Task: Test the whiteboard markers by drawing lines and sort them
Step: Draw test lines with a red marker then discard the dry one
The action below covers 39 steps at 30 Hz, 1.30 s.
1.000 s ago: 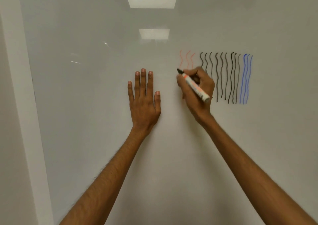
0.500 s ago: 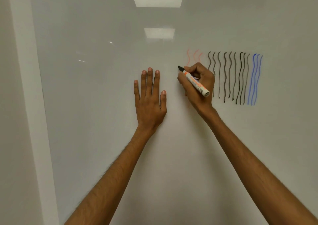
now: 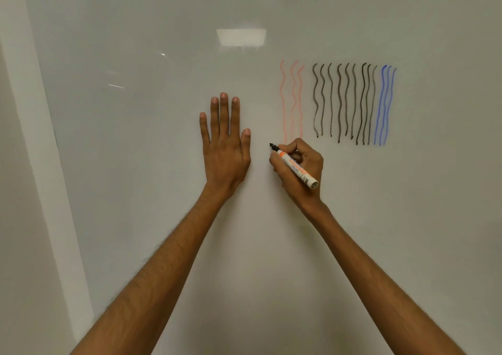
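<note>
Orange test looks done: right grip (image 3: pixel 307 159) pinches marker (image 3: pixel 296 167), tip just below faint orange lines (image 3: pixel 294 96). Left grip (image 3: pixel 225 148) lies flat on whiteboard (image 3: pixel 163 191), holding nothing. Next: sort as weak.

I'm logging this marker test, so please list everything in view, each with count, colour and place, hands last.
whiteboard: one, white, fills the view
orange wavy lines: three, faint, right of the left hand
black wavy lines: nine, right of the orange ones
blue wavy lines: three, rightmost
marker: one, white barrel, orange band, dark tip, uncapped
light reflections: two, pale, top centre
left hand: flat on the whiteboard
right hand: grips the marker below the orange lines
</note>
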Each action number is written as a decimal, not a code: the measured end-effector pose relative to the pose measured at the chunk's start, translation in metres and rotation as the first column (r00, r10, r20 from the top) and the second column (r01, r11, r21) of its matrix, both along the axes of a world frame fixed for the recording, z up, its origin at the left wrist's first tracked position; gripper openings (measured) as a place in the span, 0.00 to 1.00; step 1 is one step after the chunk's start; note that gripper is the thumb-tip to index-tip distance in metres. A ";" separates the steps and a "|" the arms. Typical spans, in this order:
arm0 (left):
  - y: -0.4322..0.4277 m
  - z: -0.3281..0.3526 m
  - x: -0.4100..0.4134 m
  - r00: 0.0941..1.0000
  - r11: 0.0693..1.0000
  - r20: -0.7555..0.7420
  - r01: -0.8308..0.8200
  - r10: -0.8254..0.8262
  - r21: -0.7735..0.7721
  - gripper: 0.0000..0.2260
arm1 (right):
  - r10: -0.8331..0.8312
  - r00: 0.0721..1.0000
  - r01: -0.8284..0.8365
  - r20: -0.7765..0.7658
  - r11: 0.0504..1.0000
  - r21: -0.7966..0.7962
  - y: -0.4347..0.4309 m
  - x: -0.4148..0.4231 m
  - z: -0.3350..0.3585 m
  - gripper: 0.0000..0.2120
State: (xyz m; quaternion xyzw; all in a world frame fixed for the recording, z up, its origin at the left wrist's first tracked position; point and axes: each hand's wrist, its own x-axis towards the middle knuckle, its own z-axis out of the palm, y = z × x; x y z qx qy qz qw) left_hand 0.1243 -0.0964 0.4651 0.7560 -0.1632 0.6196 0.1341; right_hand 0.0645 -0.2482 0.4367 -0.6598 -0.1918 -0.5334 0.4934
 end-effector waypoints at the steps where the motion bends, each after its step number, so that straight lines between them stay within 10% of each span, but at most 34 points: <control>1: 0.001 0.000 -0.001 1.000 1.000 -0.009 0.002 -0.002 0.007 0.26 | 0.008 1.000 -0.008 -0.017 1.000 0.000 0.001 -0.002 -0.006 0.08; 11: 0.012 -0.006 -0.025 0.963 0.978 -0.171 0.208 -0.206 -0.007 0.26 | 0.264 0.935 -0.246 -0.237 0.964 0.102 0.000 -0.041 -0.045 0.06; 18: 0.030 -0.072 -0.082 0.607 0.812 -0.601 0.570 -0.520 -0.126 0.26 | 0.394 0.799 -0.332 -0.454 0.919 0.212 0.008 -0.052 -0.080 0.07; 39: 0.157 -0.321 -0.175 0.168 0.948 -0.944 0.194 -0.285 -0.252 0.10 | 0.408 0.339 -0.612 -0.847 0.780 0.130 0.104 -0.092 -0.322 0.06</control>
